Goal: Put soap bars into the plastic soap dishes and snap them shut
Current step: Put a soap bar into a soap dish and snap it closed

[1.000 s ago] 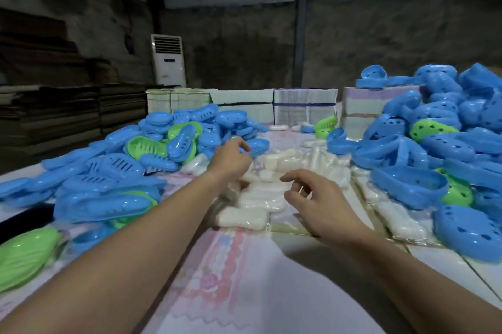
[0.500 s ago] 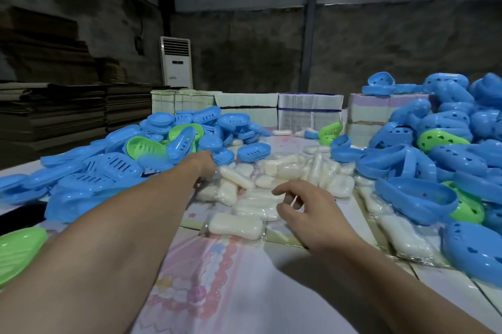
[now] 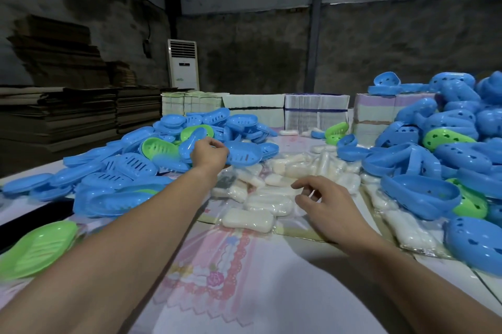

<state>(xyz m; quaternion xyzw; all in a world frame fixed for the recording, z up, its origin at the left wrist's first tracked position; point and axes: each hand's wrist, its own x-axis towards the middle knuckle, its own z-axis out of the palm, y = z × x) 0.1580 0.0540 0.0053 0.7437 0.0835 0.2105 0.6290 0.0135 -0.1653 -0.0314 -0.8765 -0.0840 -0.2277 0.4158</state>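
Now left hand [image 3: 207, 154] reaches to the left pile, fingers curled on the near edge of a blue dish [image 3: 244, 153] lying at that pile's inner edge. Right hand [image 3: 327, 207] hovers over the wrapped soap bars [image 3: 271, 192] mid-tabletop, fingers loosely bent and apart, holding nothing; nearest bar [image 3: 248, 219] lies just left of its fingertips, contact unclear. More dishes [image 3: 423, 170] heap along the right edge.

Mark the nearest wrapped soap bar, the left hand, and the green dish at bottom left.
nearest wrapped soap bar [image 3: 247, 220], head view, middle of bar
left hand [image 3: 207, 154], head view, back of hand
green dish [image 3: 36, 248], head view, inner surface
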